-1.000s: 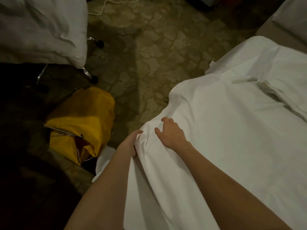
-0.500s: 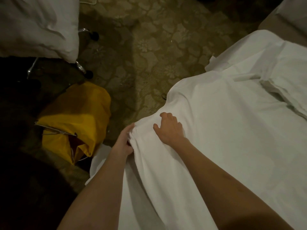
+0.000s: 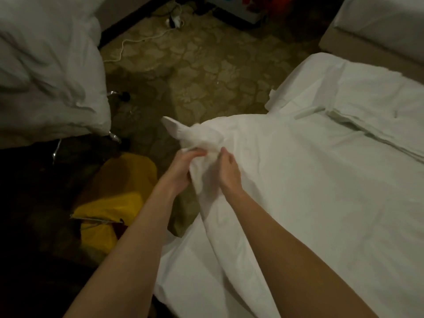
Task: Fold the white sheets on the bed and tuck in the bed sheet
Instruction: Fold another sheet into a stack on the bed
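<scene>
White cotton-like fabric fills the right half of the view: a bed sheet (image 3: 321,191) spread over a bed, with its near-left corner gathered into a bunch and lifted off the mattress edge. The left hand (image 3: 181,168) grips this bunch from the left, fingers curled round the cloth. The right hand (image 3: 227,171) sits just beside it on the right, its fingers curled and pinching the same gathered fabric. A pointed tip of sheet sticks out beyond the hands toward the far left. Farther right on the bed lies a stack of folded sheets (image 3: 376,134). On the patterned carpet (image 3: 218,70) to the left sits a yellow bag (image 3: 114,203), and a white duvet (image 3: 46,65) fills the far left corner.
</scene>
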`<state>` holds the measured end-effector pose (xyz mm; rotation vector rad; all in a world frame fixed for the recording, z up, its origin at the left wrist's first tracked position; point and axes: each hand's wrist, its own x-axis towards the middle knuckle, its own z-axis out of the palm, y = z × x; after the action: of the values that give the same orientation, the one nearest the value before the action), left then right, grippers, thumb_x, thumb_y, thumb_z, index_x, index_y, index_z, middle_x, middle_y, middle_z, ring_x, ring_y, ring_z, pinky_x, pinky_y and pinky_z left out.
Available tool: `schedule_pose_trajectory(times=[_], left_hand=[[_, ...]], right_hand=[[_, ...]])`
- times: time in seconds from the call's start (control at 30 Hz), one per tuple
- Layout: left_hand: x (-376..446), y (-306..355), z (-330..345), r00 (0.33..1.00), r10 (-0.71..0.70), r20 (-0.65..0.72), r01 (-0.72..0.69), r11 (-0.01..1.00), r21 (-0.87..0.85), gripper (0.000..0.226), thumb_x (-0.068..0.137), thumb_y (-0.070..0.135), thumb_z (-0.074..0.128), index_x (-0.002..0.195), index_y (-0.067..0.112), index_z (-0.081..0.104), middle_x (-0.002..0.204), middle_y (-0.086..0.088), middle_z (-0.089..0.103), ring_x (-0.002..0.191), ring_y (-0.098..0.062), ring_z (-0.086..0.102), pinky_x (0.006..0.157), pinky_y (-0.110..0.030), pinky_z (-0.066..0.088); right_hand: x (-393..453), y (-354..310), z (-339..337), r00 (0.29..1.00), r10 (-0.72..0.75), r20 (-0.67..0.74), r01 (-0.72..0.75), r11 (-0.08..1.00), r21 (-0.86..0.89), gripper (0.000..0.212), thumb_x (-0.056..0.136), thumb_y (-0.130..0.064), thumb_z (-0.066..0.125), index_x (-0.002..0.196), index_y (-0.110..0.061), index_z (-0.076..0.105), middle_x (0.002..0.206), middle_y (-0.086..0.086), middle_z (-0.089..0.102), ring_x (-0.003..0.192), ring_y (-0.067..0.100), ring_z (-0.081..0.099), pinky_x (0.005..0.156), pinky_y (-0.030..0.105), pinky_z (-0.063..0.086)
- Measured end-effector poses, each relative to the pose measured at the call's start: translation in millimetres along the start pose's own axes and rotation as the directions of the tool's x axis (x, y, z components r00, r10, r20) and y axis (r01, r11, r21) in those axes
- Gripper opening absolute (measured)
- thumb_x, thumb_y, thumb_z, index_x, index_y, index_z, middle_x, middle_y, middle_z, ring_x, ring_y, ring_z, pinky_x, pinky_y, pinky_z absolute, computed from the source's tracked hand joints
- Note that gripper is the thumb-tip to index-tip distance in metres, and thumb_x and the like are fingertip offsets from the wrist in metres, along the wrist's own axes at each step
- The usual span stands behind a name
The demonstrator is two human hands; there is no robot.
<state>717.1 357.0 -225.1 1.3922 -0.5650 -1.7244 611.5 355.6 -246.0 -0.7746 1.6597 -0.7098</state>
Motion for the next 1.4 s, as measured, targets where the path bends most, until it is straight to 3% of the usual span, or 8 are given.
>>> schedule_pose_trajectory(times=[0.1, 0.27, 0.47, 0.63, 0.83, 0.9, 1.13, 1.4], left_hand=[[-11.0, 0.9, 46.5, 0.994, 0.034, 0.100, -0.069, 0.926, 0.371, 0.037, 0.087, 0.016, 0.065, 0.120, 0.024, 0.050, 0.118, -0.001, 0.058, 0.111, -0.021, 0.055, 0.102, -0.040, 0.042], [-35.2, -40.6, 114.1, 0.885, -0.038, 0.464, -0.359, 0.579, 0.732, 0.057, 0.092, 0.014, 0.060, 0.144, 0.016, 0.037, 0.139, -0.003, 0.044, 0.116, -0.015, 0.048, 0.090, -0.017, 0.044], [-55.4, -147.3, 169.6, 0.760, -0.272, 0.590, -0.564, 0.175, 0.807, 0.073, 0.080, 0.035, 0.070, 0.142, 0.016, 0.036, 0.137, -0.007, 0.052, 0.130, -0.026, 0.044, 0.109, -0.045, 0.034], [-78.6, -205.1, 185.5, 0.748, -0.493, 0.444, -0.573, -0.142, 0.807, 0.069, 0.094, 0.038, 0.053, 0.150, 0.010, 0.021, 0.151, -0.009, 0.033, 0.142, -0.029, 0.025, 0.117, -0.045, 0.018], [-92.2, -235.6, 177.7, 0.690, -0.660, 0.296, -0.344, 0.061, 0.937, 0.009, 0.084, 0.017, 0.062, 0.090, 0.018, 0.055, 0.081, 0.004, 0.057, 0.079, -0.013, 0.055, 0.079, -0.023, 0.048], [-90.0, -218.6, 179.9, 0.657, -0.707, 0.263, -0.170, 0.200, 0.965, 0.024, 0.084, 0.003, 0.060, 0.106, 0.010, 0.066, 0.088, 0.007, 0.067, 0.080, -0.005, 0.058, 0.079, -0.018, 0.049], [-21.8, -164.7, 161.1, 0.941, -0.289, -0.173, 0.337, 0.809, 0.481, 0.037, 0.088, 0.027, 0.066, 0.118, 0.007, 0.056, 0.111, -0.012, 0.066, 0.090, -0.023, 0.067, 0.067, -0.033, 0.055], [26.4, -149.6, 198.0, 0.872, -0.328, -0.364, 0.357, 0.934, 0.011, 0.066, 0.071, 0.027, 0.083, 0.121, 0.003, 0.046, 0.114, -0.015, 0.059, 0.102, -0.033, 0.062, 0.087, -0.042, 0.054]], right_hand=[[-3.4, -15.0, -48.0, 0.996, 0.039, -0.086, -0.011, 0.953, 0.302, 0.036, 0.098, -0.050, 0.036, 0.110, -0.024, 0.058, 0.125, 0.005, 0.057, 0.115, 0.027, 0.053, 0.108, 0.048, 0.037], [-7.2, -15.3, -150.9, 1.000, 0.020, 0.024, -0.027, 0.947, 0.321, 0.035, 0.092, -0.050, 0.052, 0.109, -0.021, 0.058, 0.102, 0.001, 0.059, 0.097, 0.022, 0.058, 0.093, 0.036, 0.044], [-22.6, 55.0, -208.7, 0.993, 0.078, 0.083, -0.055, 0.969, -0.242, 0.101, 0.057, -0.066, 0.079, 0.138, -0.020, 0.038, 0.134, -0.002, 0.051, 0.117, 0.021, 0.053, 0.099, 0.033, 0.042], [-41.6, 128.1, -218.1, 0.993, 0.086, 0.081, -0.011, 0.747, -0.664, 0.115, 0.066, -0.042, 0.082, 0.150, -0.026, 0.004, 0.143, 0.008, 0.030, 0.128, 0.032, 0.041, 0.105, 0.042, 0.039], [-42.8, 181.2, -220.8, 0.998, 0.011, 0.059, 0.039, 0.628, -0.777, 0.073, 0.092, -0.014, 0.050, 0.151, -0.024, 0.008, 0.133, 0.011, 0.043, 0.116, 0.028, 0.050, 0.098, 0.039, 0.044], [-40.4, 185.8, -230.9, 0.997, 0.020, 0.070, 0.035, 0.713, -0.700, 0.065, 0.090, -0.010, 0.049, 0.146, -0.023, 0.020, 0.119, 0.009, 0.056, 0.107, 0.026, 0.057, 0.091, 0.036, 0.048], [-30.9, 180.8, -262.5, 0.987, 0.130, 0.094, -0.057, 0.834, -0.549, 0.044, 0.090, -0.025, 0.052, 0.132, -0.019, 0.040, 0.124, 0.010, 0.055, 0.110, 0.029, 0.055, 0.089, 0.033, 0.043], [-4.7, 152.5, -277.5, 0.984, 0.113, 0.136, -0.044, 0.901, -0.431, 0.062, 0.084, -0.037, 0.067, 0.136, -0.012, 0.045, 0.134, 0.010, 0.049, 0.121, 0.026, 0.050, 0.094, 0.028, 0.039]])
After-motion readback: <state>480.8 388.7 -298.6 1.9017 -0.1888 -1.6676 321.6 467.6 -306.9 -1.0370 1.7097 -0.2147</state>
